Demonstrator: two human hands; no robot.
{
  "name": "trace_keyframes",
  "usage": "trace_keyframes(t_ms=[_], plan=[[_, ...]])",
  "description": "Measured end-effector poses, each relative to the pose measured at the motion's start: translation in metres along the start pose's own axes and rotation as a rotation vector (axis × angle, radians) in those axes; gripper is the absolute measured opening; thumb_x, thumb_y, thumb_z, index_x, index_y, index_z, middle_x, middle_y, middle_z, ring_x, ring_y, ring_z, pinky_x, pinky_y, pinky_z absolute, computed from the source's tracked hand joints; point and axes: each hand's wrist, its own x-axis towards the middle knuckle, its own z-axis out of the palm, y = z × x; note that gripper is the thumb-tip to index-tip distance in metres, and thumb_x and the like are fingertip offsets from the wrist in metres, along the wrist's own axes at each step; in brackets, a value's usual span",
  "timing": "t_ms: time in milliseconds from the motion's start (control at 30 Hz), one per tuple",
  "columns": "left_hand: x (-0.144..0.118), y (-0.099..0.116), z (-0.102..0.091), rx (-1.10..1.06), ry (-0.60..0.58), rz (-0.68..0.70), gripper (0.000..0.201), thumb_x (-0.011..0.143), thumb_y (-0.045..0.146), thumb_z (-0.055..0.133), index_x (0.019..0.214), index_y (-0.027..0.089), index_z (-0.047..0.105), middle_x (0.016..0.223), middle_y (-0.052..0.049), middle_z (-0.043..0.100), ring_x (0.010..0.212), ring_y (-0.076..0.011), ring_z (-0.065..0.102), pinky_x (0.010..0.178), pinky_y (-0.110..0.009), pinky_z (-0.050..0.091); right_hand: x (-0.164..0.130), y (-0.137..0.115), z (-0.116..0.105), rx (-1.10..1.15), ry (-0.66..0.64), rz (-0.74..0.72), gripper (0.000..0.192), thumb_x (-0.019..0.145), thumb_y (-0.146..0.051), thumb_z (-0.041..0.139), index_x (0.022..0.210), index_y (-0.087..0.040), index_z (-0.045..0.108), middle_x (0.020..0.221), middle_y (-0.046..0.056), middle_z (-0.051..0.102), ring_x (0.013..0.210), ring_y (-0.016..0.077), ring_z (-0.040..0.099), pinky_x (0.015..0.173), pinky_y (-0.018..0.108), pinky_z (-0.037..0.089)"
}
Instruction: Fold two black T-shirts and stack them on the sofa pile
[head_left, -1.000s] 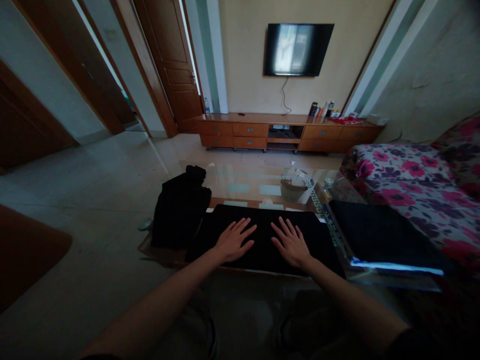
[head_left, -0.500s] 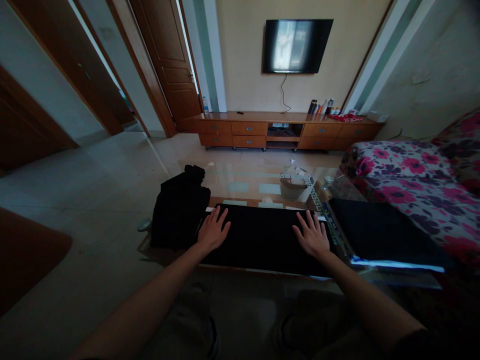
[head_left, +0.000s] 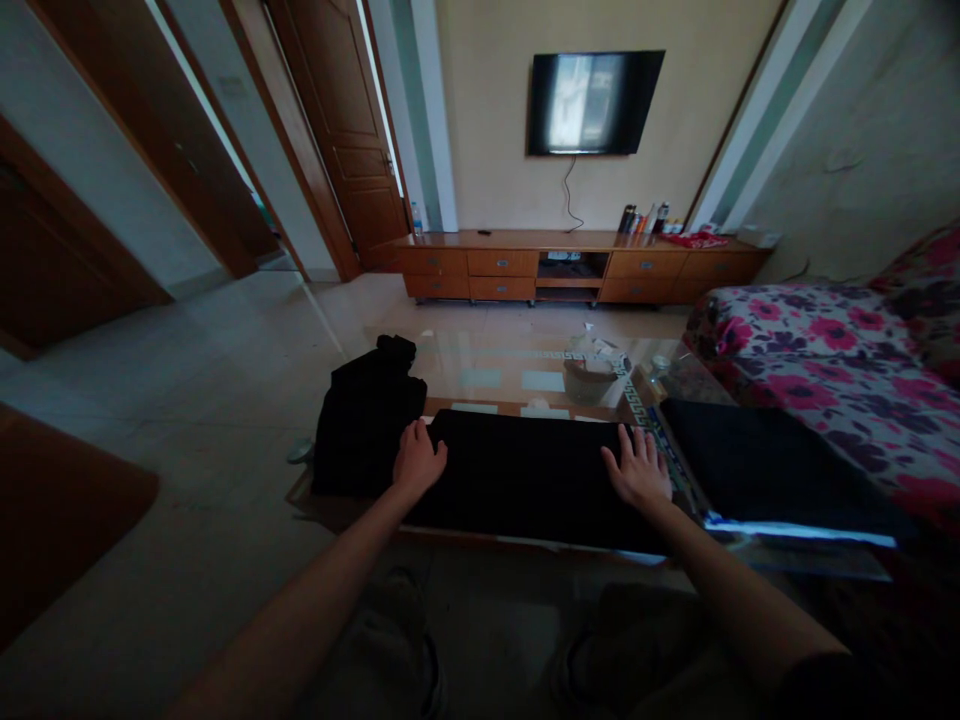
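A crumpled black garment (head_left: 367, 415) sits at the glass worktop's (head_left: 517, 375) left end. Beside it, the left hand (head_left: 417, 459) presses flat, fingers together, on the folded black cloth (head_left: 525, 475); the right hand (head_left: 639, 468), fingers spread, presses its right end.

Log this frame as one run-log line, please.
left hand: flat on left end of black cloth | right hand: flat on right end | cloth: spread on glass table | black pile: left of it
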Motion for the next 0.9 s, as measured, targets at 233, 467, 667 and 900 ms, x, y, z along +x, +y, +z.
trace_keyframes(t_ms=[233, 467, 667, 900], plan=[[0.006, -0.013, -0.022, 0.205, -0.195, -0.129, 0.064, 0.085, 0.055, 0.057, 0.125, 0.005, 0.055, 0.125, -0.028, 0.06, 0.118, -0.0415, 0.06, 0.097, -0.047, 0.048, 0.001, 0.002, 0.001, 0.027, 0.0, -0.003, 0.079, 0.099, -0.068, 0.014, 0.164, -0.024, 0.018, 0.17, 0.009, 0.014, 0.156, 0.031, 0.007, 0.122, 0.054, 0.013], [0.03, -0.034, -0.031, -0.029, -0.422, -0.33, 0.064, 0.073, 0.057, 0.075, 0.112, 0.009, 0.064, 0.121, -0.028, 0.068, 0.114, -0.0397, 0.066, 0.086, -0.038, 0.052, -0.002, -0.001, -0.008, 0.014, 0.0, -0.011, 0.076, 0.1, -0.065, 0.015, 0.163, -0.023, 0.021, 0.169, 0.01, 0.017, 0.155, 0.0324, 0.011, 0.121, 0.054, 0.015], [0.032, -0.041, -0.031, -0.159, -0.432, -0.337, 0.044, 0.065, 0.049, 0.082, 0.091, 0.016, 0.07, 0.094, -0.013, 0.078, 0.1, -0.0327, 0.073, 0.073, -0.03, 0.053, -0.001, -0.001, -0.008, -0.005, 0.0, -0.008, 0.075, 0.1, -0.064, 0.018, 0.163, -0.023, 0.024, 0.168, 0.011, 0.019, 0.154, 0.0332, 0.013, 0.12, 0.055, 0.017], [0.032, -0.035, -0.033, -0.273, -0.421, -0.274, 0.031, 0.069, 0.035, 0.08, 0.092, 0.015, 0.07, 0.101, -0.012, 0.077, 0.101, -0.0305, 0.073, 0.077, -0.029, 0.054, -0.002, -0.004, -0.009, 0.01, -0.006, -0.006, 0.075, 0.1, -0.063, 0.016, 0.162, -0.022, 0.024, 0.168, 0.013, 0.019, 0.154, 0.0354, 0.012, 0.119, 0.058, 0.016]])
